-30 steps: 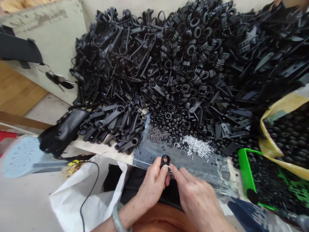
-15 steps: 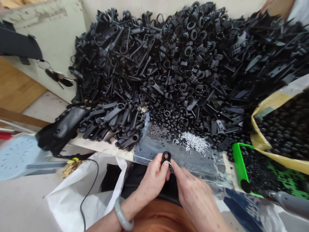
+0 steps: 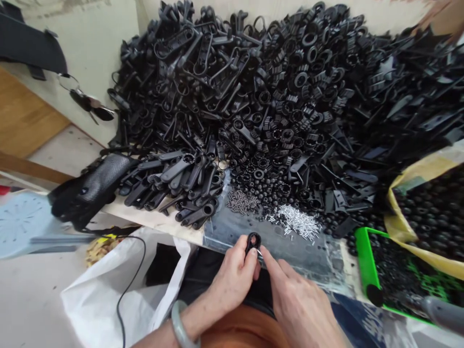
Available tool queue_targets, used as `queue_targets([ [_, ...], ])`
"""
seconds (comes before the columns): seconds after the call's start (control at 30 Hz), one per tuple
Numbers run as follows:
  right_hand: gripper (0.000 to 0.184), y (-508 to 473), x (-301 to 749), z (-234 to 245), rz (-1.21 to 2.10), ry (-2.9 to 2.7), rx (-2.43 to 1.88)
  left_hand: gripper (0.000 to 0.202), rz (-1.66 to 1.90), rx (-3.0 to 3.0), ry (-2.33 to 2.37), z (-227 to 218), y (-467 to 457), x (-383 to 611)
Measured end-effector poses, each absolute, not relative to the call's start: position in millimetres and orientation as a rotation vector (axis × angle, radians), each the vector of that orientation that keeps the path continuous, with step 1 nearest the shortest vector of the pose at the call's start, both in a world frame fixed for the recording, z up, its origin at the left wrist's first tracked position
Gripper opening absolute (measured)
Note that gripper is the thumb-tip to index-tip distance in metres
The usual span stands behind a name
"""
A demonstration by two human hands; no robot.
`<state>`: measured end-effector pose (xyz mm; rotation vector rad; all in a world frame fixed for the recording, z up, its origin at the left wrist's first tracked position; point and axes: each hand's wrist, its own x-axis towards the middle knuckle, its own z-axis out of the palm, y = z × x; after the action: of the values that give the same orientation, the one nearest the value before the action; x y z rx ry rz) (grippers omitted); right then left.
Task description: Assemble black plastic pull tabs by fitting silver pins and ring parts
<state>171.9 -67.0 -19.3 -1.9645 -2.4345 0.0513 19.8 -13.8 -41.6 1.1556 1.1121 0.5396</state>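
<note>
In the head view my left hand (image 3: 237, 270) grips a black plastic handle-like part (image 3: 254, 239), its ring-shaped end pointing up above the thumb. A short silver metal pin (image 3: 258, 252) shows at the part's side, by my left thumb. My right hand (image 3: 300, 295) has its index fingertip against that pin, with the other fingers curled; its thumb is hidden. Both hands are just over the front edge of the bench. Behind them lie a heap of silver pins (image 3: 296, 223) and a heap of small grey metal pieces (image 3: 242, 201).
A large pile of black plastic parts (image 3: 217, 72) covers the back of the bench. Similar handle-like parts (image 3: 181, 174) lie front left. At right stand a green bin (image 3: 366, 256) and a yellow-edged bag of black balls (image 3: 427, 208). A white bag (image 3: 97, 290) hangs below left.
The view has shifted, so the bench and heaps sit slightly differently in frame. Both hands keep nearly the same pose on the part and pin.
</note>
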Motion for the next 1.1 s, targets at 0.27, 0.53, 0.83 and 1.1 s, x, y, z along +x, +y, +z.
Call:
queue_targets([
  [0.27,0.055,-62.5,177.1,-8.8,0.157,-2.508,-1.979,0.013,0.509,1.21,1.149,-39.4,-12.5,20.7],
  [0.53,0.032,-48.3,178.7,-10.0,0.27,-2.434,-1.991,0.009,0.521,1.237,1.137,-38.9,-10.0,22.2],
  [0.83,0.025,-35.9,182.2,13.5,0.698,-2.118,-1.487,0.012,0.571,1.165,1.231,-26.0,-27.3,-33.0],
  [1.1,0.018,24.5,105.8,-37.8,0.513,-2.215,-1.527,0.044,0.819,0.468,1.074,-9.7,-32.5,-88.2],
])
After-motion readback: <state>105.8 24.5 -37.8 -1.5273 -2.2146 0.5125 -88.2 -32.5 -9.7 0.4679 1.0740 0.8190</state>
